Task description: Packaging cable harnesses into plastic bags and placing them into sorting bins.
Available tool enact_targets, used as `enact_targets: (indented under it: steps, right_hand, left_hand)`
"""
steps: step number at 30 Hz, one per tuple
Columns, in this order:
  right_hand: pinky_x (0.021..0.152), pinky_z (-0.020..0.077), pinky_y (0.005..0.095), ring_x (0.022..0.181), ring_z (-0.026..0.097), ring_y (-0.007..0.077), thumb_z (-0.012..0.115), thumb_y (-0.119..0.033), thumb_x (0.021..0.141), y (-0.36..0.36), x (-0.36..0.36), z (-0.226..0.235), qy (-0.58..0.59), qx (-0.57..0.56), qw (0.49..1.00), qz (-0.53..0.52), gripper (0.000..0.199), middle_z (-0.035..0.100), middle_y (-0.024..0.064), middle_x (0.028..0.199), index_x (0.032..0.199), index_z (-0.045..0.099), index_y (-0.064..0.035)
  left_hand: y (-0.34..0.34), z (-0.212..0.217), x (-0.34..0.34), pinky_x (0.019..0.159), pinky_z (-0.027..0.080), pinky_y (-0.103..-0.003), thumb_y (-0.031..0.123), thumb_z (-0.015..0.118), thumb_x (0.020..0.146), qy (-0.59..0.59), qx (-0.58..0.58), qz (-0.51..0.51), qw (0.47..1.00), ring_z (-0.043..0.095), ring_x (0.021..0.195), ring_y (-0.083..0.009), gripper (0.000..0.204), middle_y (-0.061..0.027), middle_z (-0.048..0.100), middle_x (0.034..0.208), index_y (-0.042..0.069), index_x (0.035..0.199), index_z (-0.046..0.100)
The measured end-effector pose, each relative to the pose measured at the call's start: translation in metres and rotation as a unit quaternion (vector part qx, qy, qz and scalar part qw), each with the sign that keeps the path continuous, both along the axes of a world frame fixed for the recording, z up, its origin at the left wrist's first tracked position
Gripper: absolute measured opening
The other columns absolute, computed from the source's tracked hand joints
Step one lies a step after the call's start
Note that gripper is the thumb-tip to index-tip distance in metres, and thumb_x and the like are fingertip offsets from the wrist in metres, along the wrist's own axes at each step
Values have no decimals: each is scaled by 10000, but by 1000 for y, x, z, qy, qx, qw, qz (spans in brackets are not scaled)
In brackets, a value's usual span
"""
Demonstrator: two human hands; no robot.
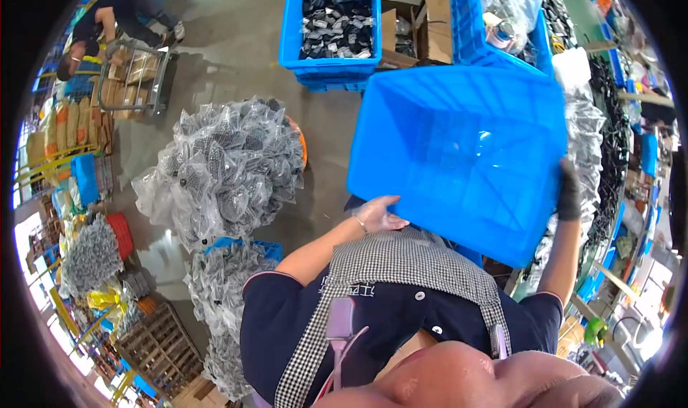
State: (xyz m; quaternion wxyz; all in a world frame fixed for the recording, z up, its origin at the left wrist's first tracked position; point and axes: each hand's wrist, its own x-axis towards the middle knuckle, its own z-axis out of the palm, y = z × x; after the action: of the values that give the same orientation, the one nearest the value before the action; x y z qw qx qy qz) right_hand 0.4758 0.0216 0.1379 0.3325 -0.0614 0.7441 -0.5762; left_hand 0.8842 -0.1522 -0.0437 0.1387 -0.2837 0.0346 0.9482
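A large blue plastic bin point(459, 160) hangs tilted in front of my body, its open mouth facing up toward me and its inside bare. My left hand point(378, 214) is at the bin's near left edge, thumb on the rim side and fingers below it. At the right edge my right hand point(568, 193), in a dark glove, grips the bin's rim; most of its fingers are hidden behind the wall.
Clear bags of grey parts point(229, 168) are heaped at the left. Beyond stand a blue crate of small dark and pale pieces point(333, 57) and a cardboard box point(436, 24). Wrapped goods point(579, 114) line the right. A person bends by a cart point(132, 85) at far left.
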Motion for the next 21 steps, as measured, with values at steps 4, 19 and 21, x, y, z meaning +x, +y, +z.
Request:
enact_targets:
  steps: [4, 19, 21]
  right_hand:
    - [700, 461, 294, 795, 554, 175, 673, -295, 689, -124, 83, -68, -46, 119, 987, 101, 496, 575, 80, 885, 1019, 527, 44]
    - [851, 441, 370, 1020, 538, 346, 702, -442, 642, -231, 189, -408, 10, 179, 858, 481, 796, 559, 243, 1091, 1169, 455, 103]
    - [861, 436, 368, 1031, 533, 340, 698, -449, 646, -253, 219, -410, 4, 190, 819, 542, 808, 549, 242, 1108, 1176, 445, 106]
  left_hand:
    - [18, -56, 21, 724, 511, -367, 183, 491, 865, -350, -37, 54, 934, 577, 927, -296, 437, -159, 522, 1083, 50, 1254, 344]
    - [185, -128, 171, 814, 450, -367, 179, 529, 767, -626, -346, 108, 691, 559, 951, -303, 428, -186, 563, 1030, 17, 1160, 476]
    - [232, -153, 201, 823, 443, -396, 194, 541, 735, -669, -443, -63, 593, 538, 962, -367, 395, -233, 562, 1030, -7, 1074, 541]
